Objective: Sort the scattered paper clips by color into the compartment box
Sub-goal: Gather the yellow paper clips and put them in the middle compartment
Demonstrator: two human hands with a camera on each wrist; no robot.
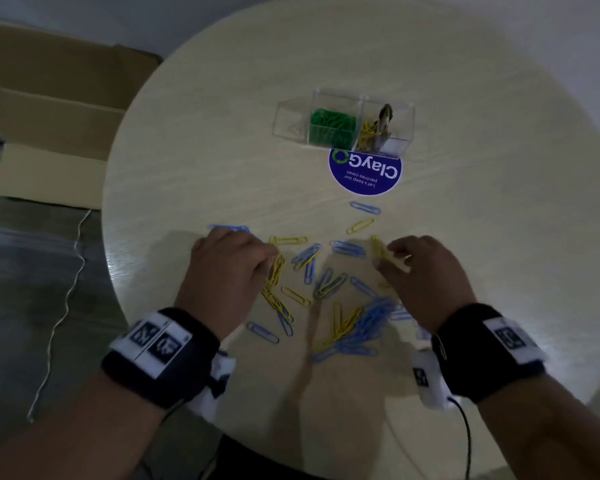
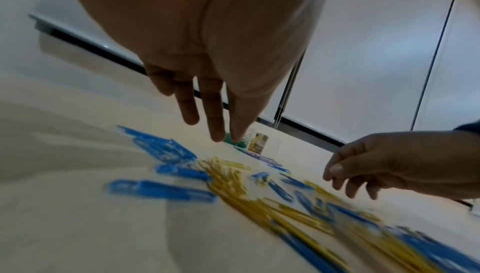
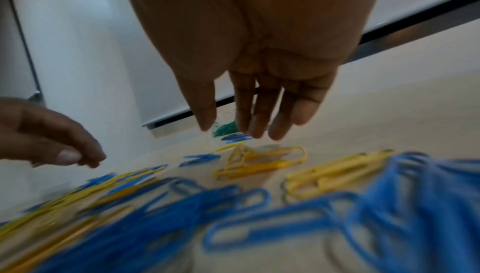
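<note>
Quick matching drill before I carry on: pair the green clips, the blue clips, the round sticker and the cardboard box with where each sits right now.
Things:
1. green clips
2. blue clips
3. round sticker
4. cardboard box

Places:
A. on the floor, left of the table
B. flat on the tabletop just in front of the compartment box
C. middle compartment
D. scattered between the hands, none boxed

Pairs: 1-C, 2-D, 3-B, 4-A

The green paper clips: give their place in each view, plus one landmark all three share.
Head: green paper clips fill the compartment box's middle section, upper centre.
Left wrist: small green patch behind the left hand's fingertips, centre.
Right wrist: green tuft between thumb and fingers of the right hand.
Shared landmark: the round blue sticker.
</note>
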